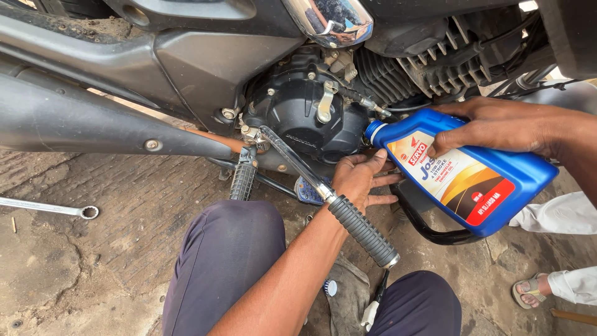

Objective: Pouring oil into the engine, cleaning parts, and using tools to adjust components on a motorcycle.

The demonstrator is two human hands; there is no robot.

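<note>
My right hand (497, 124) grips a blue oil bottle (497, 186) with a coloured label. The bottle is tilted, and its open neck (374, 130) points at the black engine cover (305, 115) of a motorcycle. My left hand (360, 180) rests with fingers spread against the lower side of the engine, just under the bottle's neck, holding nothing that I can see. The kick-start lever with its ribbed rubber grip (364, 231) crosses in front of my left forearm.
The exhaust pipe (93, 124) runs along the left and a ribbed footpeg (242, 180) hangs below it. A ring spanner (50, 207) lies on the cracked ground. A small round cap (331, 287) and a screwdriver (373, 308) lie between my knees. Another person's sandalled foot (532, 289) stands at right.
</note>
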